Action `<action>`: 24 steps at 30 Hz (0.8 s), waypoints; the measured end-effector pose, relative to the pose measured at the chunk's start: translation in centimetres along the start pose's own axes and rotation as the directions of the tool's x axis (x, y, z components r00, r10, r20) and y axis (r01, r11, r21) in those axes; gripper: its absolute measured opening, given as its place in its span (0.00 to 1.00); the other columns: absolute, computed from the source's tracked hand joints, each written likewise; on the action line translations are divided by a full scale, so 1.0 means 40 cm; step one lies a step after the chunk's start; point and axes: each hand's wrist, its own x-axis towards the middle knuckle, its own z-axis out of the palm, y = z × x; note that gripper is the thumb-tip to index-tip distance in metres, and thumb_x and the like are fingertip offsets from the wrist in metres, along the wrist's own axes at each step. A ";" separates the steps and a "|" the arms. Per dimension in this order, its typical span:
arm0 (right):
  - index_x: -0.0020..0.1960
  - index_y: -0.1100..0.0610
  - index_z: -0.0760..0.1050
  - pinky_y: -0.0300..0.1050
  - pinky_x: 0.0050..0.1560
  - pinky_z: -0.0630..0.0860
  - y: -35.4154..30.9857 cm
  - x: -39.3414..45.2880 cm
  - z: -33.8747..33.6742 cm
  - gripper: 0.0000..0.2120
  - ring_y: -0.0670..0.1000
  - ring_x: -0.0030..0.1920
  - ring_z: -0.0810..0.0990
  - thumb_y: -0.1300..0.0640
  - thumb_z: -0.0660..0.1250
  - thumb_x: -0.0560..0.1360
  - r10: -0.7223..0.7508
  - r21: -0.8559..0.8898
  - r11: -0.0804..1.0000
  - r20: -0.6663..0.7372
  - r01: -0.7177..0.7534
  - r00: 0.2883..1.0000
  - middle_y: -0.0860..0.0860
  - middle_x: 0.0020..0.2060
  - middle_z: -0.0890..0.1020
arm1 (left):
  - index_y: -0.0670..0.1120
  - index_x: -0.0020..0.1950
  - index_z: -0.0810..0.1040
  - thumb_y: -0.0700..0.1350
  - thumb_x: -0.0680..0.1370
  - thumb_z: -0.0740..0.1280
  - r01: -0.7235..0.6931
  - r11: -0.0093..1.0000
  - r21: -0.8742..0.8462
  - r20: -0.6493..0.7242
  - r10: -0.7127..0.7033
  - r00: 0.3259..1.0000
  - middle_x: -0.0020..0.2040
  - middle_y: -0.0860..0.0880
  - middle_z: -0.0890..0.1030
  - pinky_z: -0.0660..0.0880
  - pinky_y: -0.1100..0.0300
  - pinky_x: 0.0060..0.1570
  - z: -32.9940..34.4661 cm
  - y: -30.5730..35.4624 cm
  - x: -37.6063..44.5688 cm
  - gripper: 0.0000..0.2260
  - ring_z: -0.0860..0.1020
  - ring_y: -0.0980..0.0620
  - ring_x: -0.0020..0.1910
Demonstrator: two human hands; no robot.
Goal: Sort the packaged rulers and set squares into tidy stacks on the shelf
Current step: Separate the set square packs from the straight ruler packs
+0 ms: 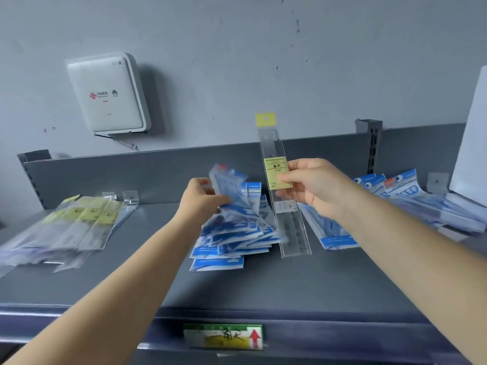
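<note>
The right hand (313,187) pinches a clear ruler (283,191) (yellow label), the left hand (201,198) grips blue packets (232,191).

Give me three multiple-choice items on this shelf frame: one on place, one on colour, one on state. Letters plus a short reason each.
1. Where does the pile of yellow-labelled rulers lie on the shelf?
A. at its left end
B. at its right end
C. on the front edge, by the price tag

2. What colour is the label on the ruler in the right hand?
A. red
B. yellow
C. green

3. What is the left hand doing?
A. resting flat on the shelf
B. hanging idle, holding nothing
C. holding a blue packet raised above the middle pile

Answers:
1 A: the clear packs with yellow labels lie fanned out at the left.
2 B: the label under the thumb is yellow, as is the hang tab on top.
3 C: the fingers curl round the packet, which is tilted up over the blue pile.
</note>
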 end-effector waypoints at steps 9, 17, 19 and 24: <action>0.47 0.64 0.74 0.36 0.29 0.79 0.021 0.062 0.224 0.06 0.45 0.28 0.80 0.72 0.62 0.75 0.002 -0.014 1.000 -0.009 -0.002 1.000 0.56 0.37 0.80 | 0.43 0.56 0.76 0.41 0.74 0.69 -0.228 0.888 0.398 0.117 0.198 0.973 0.48 0.48 0.76 0.68 0.65 0.33 -0.212 -0.059 0.063 0.11 0.73 0.53 0.39; 0.52 0.65 0.74 0.36 0.28 0.78 0.066 0.121 0.528 0.08 0.47 0.29 0.79 0.71 0.62 0.75 0.029 -0.070 0.997 0.037 -0.027 0.999 0.55 0.36 0.80 | 0.50 0.61 0.74 0.51 0.76 0.64 -0.348 0.425 0.835 0.195 0.362 0.912 0.57 0.51 0.76 0.68 0.56 0.56 -0.514 -0.125 0.089 0.14 0.73 0.48 0.58; 0.53 0.65 0.75 0.35 0.27 0.77 0.083 0.137 0.608 0.07 0.45 0.26 0.79 0.70 0.62 0.75 0.039 -0.104 0.994 0.051 -0.033 0.998 0.55 0.36 0.80 | 0.51 0.62 0.72 0.52 0.77 0.63 -0.324 0.354 0.877 0.188 0.368 0.911 0.59 0.52 0.75 0.67 0.56 0.58 -0.586 -0.141 0.100 0.15 0.72 0.48 0.60; 0.47 0.61 0.76 0.36 0.29 0.78 0.130 0.172 0.786 0.05 0.46 0.28 0.79 0.68 0.62 0.76 0.059 -0.187 0.982 0.096 -0.041 0.994 0.53 0.36 0.81 | 0.52 0.66 0.70 0.54 0.78 0.61 -0.272 0.257 0.927 0.173 0.348 0.921 0.62 0.52 0.74 0.64 0.55 0.59 -0.746 -0.188 0.134 0.17 0.70 0.48 0.62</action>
